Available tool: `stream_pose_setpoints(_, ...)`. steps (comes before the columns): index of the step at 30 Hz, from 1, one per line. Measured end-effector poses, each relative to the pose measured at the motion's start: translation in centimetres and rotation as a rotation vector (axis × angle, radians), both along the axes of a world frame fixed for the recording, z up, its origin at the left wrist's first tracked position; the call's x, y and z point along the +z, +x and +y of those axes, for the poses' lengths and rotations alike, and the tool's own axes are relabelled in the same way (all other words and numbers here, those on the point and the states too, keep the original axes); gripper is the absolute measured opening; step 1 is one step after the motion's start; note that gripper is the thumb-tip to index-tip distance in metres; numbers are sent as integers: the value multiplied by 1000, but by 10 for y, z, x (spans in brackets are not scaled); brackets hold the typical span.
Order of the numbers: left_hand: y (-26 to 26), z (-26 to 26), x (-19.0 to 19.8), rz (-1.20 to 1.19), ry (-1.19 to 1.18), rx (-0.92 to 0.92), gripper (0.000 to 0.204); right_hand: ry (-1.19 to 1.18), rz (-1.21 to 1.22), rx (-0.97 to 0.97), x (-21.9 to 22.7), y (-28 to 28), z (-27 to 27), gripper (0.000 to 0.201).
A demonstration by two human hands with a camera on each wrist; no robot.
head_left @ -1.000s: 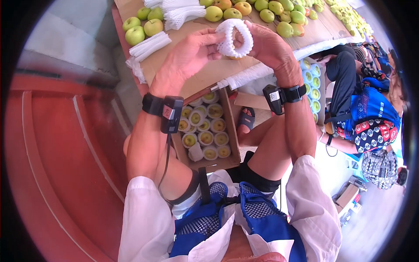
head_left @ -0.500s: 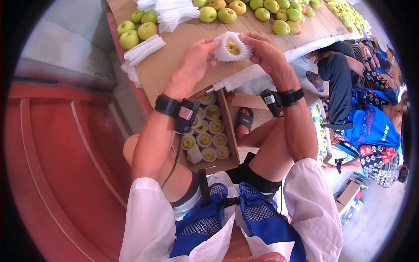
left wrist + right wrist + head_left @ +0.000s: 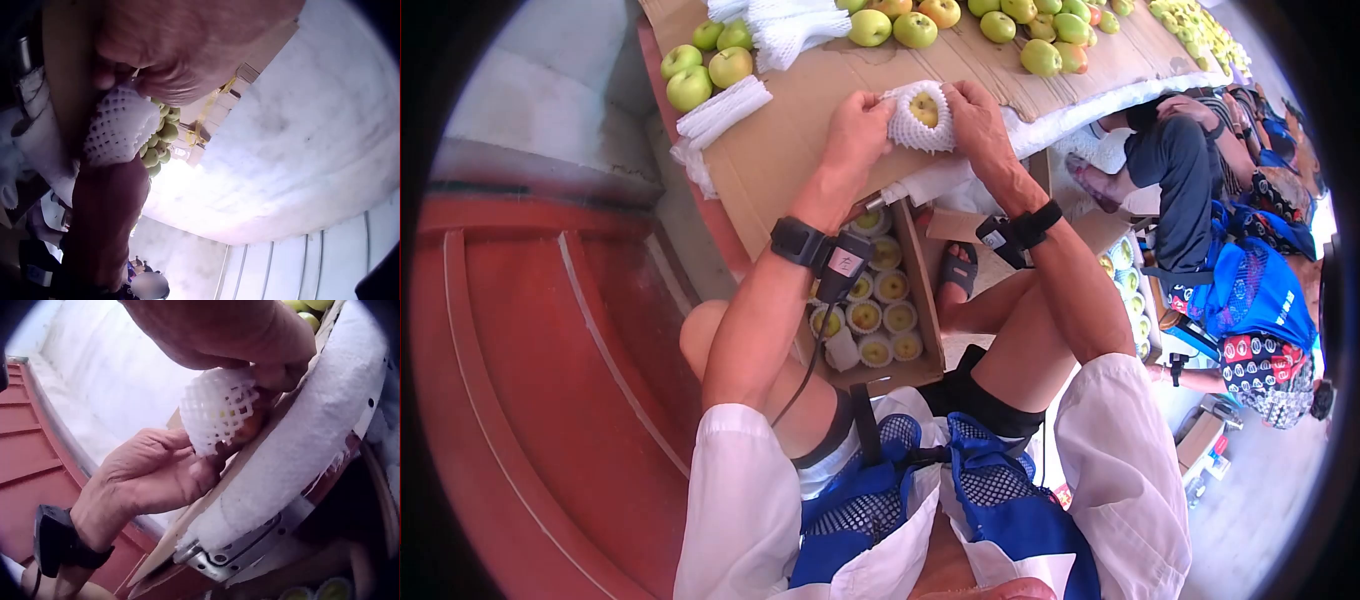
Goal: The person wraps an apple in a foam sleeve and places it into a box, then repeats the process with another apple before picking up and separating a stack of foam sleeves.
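Over the cardboard-covered table, an apple (image 3: 923,108) sits inside a white foam net sleeve (image 3: 918,136), its yellow-green end showing through the opening. My left hand (image 3: 860,135) pinches the sleeve's left side, fingers curled. On the opposite side my right hand (image 3: 980,122) grips the sleeve's edge with thumb and fingers. In the right wrist view the foam net (image 3: 215,406) covers most of the fruit, and a reddish patch shows beneath its edge. The left wrist view shows the net (image 3: 122,125) between both hands; the apple is hidden there.
Loose apples (image 3: 915,30) line the table's far side. Flat foam sleeves (image 3: 795,25) are stacked at the back left, others (image 3: 722,108) nearer. A carton (image 3: 930,350) of sleeved apples stands below, between my knees. Another person (image 3: 1250,260) sits at the right beside more sleeved apples (image 3: 1128,280).
The sleeve was held up as a ring-like opening; now it sits around the apple with the fruit's end facing up. Both hands have come slightly lower and nearer me.
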State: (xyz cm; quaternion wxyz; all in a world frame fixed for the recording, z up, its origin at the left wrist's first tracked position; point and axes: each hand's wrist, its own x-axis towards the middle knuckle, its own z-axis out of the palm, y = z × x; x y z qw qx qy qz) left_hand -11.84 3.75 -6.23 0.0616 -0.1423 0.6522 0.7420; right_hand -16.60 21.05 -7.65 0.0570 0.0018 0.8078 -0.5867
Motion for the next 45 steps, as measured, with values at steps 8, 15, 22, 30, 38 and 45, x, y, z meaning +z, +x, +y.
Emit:
stream_pose_setpoints(8,13,-22,-2,106,172,101,22,-127,-14,14,15,13,-25,36)
stream_pose_setpoints(15,45,-49,26,132,156,154,19,-201,-19,119,43,36,-53,37)
stream_pose_setpoints(22,68,-63,19,93,160,239,19,-288,-89,182,40,54,-71,36)
stream_pose_setpoints(30,89,-77,-14,36,43,278,16,-16,188,236,-11,50,-93,34)
stream_pose_setpoints(38,84,-70,-10,16,14,360,17,-11,213,162,-15,51,-97,30)
stream_pose_setpoints(45,88,-62,-10,68,65,467,17,-269,75,67,-34,46,-108,28)
